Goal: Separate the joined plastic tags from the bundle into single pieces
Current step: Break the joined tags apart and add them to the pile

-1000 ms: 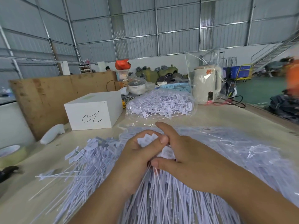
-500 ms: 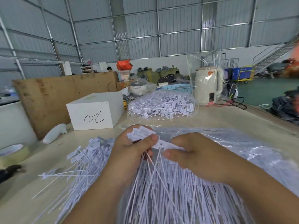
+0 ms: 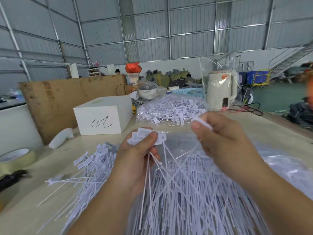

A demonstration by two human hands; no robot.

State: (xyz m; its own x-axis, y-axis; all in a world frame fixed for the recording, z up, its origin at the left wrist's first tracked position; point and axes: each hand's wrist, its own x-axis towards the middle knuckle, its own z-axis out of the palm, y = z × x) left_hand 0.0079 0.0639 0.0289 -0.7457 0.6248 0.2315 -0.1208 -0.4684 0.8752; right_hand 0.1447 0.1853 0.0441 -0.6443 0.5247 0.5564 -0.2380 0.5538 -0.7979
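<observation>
- White plastic tags with thin tails, a small joined bundle [image 3: 145, 138], pinched in left hand [image 3: 137, 160] between thumb and curled fingers; flat heads fan out above the thumb, tails hang down toward the pile.
- Right hand [image 3: 225, 138] raised a bit higher, right of left hand, well apart from it; thumb and forefinger pinch one single white tag [image 3: 202, 122], its thin tail trailing down-left.
- Both hands held above the tan table top [image 3: 50, 168], over a big heap of white tags in clear plastic wrap [image 3: 194, 192].
- Loose pile of single white tags [image 3: 94, 160] lies on table left of left hand, heads pointing away from camera.
- Clear plastic bag full of white tags [image 3: 171, 111] sits further back, centre.
- White cardboard box with black scribble [image 3: 103, 116] back left, beside that bag.
- Cream electric kettle in clear plastic [image 3: 221, 92] back right, black cable next to it.
- Roll of beige tape [image 3: 15, 160] at left edge; white curved plastic object [image 3: 61, 138] near the box.
- Brown plywood board [image 3: 64, 99] stands behind the box.
- Background blurred: corrugated metal walls, bags, blue basket.
</observation>
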